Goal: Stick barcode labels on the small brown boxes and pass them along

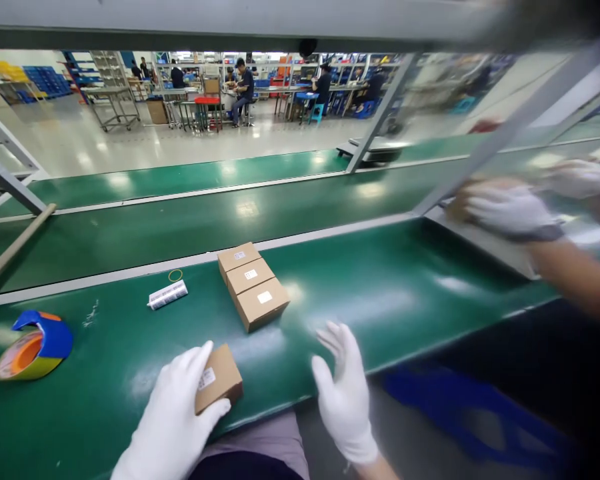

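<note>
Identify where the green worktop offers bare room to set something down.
Largest patch: right of the three boxes, between the grey rail and right hand. Smaller: between tape dispenser and left hand. Crowded: between white tube and those boxes.

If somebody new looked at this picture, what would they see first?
Probably the white-gloved left hand at the front, its fingers around a small brown cardboard box, and the open white-gloved right hand to its right. Next, perhaps, the row of three labelled brown cardboard boxes just beyond, on the shiny green work surface. The blue, yellow and orange ring-shaped object also stands out at the far left.
</note>
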The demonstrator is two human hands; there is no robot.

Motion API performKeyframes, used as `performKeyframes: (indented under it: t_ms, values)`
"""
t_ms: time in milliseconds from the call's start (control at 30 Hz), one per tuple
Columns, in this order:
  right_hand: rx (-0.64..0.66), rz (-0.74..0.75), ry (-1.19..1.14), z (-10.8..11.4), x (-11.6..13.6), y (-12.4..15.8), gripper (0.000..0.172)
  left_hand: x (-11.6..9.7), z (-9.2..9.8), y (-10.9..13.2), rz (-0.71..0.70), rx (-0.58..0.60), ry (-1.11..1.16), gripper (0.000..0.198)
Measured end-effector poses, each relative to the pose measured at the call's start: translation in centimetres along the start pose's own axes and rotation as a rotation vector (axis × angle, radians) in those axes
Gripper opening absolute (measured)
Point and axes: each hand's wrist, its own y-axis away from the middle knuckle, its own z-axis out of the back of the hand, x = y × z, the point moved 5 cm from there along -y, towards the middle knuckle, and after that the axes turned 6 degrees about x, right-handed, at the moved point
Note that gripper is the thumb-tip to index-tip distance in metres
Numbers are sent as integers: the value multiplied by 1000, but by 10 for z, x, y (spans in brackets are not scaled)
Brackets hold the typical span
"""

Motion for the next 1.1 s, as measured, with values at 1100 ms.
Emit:
performKeyframes:
  t_ms: [1100]
  values:
    - [276,119,434,82,-45,-274,74,-9,-60,-51,-298,-416,-91,44]
